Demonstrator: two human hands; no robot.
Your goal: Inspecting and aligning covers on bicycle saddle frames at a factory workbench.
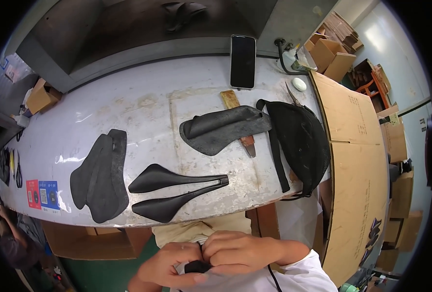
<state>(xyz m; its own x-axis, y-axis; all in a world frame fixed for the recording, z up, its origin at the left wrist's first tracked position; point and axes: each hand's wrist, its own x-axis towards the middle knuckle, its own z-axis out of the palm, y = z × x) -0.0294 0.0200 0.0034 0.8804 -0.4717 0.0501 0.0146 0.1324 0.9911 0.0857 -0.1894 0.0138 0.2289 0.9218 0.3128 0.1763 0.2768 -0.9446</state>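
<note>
Meeting in front of a white shirt, just below the edge of the worktable, the left hand and right hand are together at a small black piece; the left is nearly closed, its thumb under the piece, which it holds; the right has its fingers curled over against the left, and whether it grips anything cannot be told; a thin black cord runs down the shirt beside the right forearm.

On the tabletop, nearest the hands, lies a black split saddle, its narrow end to the right; to its left is a dark grey shaped sheet, and beyond it a second grey sheet, lying across a tool whose yellow end and pointed tip stick out; that sheet reaches a black pouch.

As for writing, a red card and a blue card lie side by side at the left, each bearing a square code and small pale print; the cardboard at the right carries small printed lines and, lower down, bold black marks; the print is too small to read; the phone shows a dark screen.
</note>
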